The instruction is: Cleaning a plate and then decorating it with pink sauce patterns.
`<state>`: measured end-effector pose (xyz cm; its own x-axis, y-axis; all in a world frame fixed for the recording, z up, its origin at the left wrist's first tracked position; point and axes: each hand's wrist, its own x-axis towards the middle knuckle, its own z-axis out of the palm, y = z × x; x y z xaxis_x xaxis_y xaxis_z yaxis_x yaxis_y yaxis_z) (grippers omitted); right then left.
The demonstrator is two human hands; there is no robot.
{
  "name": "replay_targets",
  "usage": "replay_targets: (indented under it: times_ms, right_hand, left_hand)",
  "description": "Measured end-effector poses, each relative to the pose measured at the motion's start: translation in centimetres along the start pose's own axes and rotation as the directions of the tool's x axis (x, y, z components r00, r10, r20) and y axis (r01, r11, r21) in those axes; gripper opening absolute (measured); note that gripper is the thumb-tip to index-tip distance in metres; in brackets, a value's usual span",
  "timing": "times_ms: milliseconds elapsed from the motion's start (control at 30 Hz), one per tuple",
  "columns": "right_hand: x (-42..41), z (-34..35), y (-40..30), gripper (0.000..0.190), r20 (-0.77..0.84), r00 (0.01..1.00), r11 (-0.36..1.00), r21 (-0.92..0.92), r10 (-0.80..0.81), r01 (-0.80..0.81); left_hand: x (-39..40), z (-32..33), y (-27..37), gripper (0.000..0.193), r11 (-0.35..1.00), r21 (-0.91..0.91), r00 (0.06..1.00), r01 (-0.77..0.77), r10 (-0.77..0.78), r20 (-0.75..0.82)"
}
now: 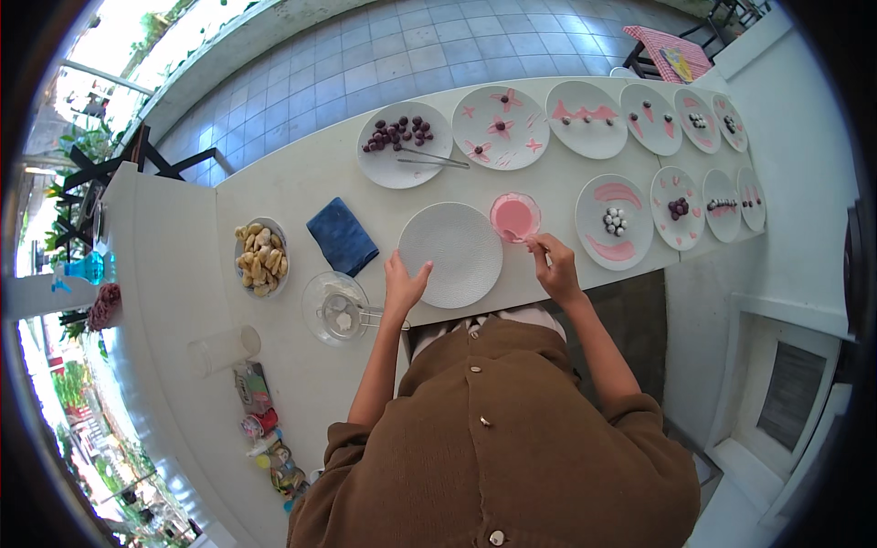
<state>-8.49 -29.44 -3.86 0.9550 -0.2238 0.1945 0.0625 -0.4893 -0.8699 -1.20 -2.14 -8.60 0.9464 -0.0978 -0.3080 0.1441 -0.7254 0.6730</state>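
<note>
A bare white textured plate [451, 250] lies right in front of me. My left hand [405, 284] grips its near left rim, thumb over the edge and fingers along the outside. Just right of the plate stands a small glass bowl of pink sauce [515, 216]. The fingers of my right hand [556, 268] pinch the handle of a spoon [521, 239] at that bowl's near edge; the spoon's tip is in the sauce and hard to make out.
Behind stands a plate of dark grapes [404, 170] with metal tweezers [433, 159]. Several plates decorated with sauce and fruit, such as this one [614, 243], fill the right. Leftward are a blue cloth [342, 236], a sieve [340, 314] on a glass bowl, and a bowl of yellowish-brown pieces [262, 260].
</note>
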Motion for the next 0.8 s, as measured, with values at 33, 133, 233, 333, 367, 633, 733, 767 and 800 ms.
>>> replay_targets:
  times_ms: [33,133,233,333,367,633,733,767,800]
  right_hand:
    - [-0.1,0.1,0.0,0.010,-0.010,1.000,1.000,-0.008,0.000,0.000]
    - [-0.3,0.8,0.0,0.011,-0.026,0.999,0.996,-0.091,0.023,-0.026]
    - [-1.0,1.6,-0.1,0.012,-0.112,0.993,0.999,-0.015,0.045,-0.047]
    - [-0.8,2.2,0.6,0.015,-0.187,0.967,0.979,0.136,0.173,-0.149]
    - [-1.1,2.4,1.0,0.017,-0.227,0.948,0.959,0.228,0.222,-0.170]
    - [-1.9,3.1,2.6,0.027,-0.226,0.839,0.760,0.580,0.494,-0.292]
    - [-1.8,3.2,2.8,0.026,-0.241,0.837,0.753,0.601,0.491,-0.269]
    - [-1.7,3.2,2.8,0.023,-0.274,0.861,0.810,0.539,0.428,-0.231]
    - [-1.8,3.2,2.6,0.021,-0.301,0.882,0.860,0.473,0.363,-0.192]
  left_hand:
    - [-0.1,-0.1,-0.2,0.082,1.000,0.000,1.000,0.001,-0.001,0.020]
    - [0.1,-0.1,-0.7,0.083,0.999,-0.025,0.997,-0.041,0.043,0.064]
    - [0.1,-0.7,-0.8,0.082,0.998,-0.055,0.993,-0.026,0.032,0.115]
    - [0.4,-1.6,0.7,0.082,0.996,-0.079,0.988,0.029,-0.017,0.150]
    - [0.3,-1.5,0.7,0.082,0.996,-0.087,0.989,0.027,-0.014,0.146]
    - [-0.1,-0.4,-0.4,0.077,0.995,-0.095,1.000,0.022,-0.022,0.002]
    - [-0.1,-0.8,-0.2,0.079,0.994,-0.105,0.997,0.038,-0.032,0.065]
    - [0.0,-0.9,0.0,0.079,0.994,-0.103,0.998,0.038,-0.032,0.063]
    - [-0.2,-0.9,-0.1,0.079,0.996,-0.086,0.999,0.015,-0.010,0.053]
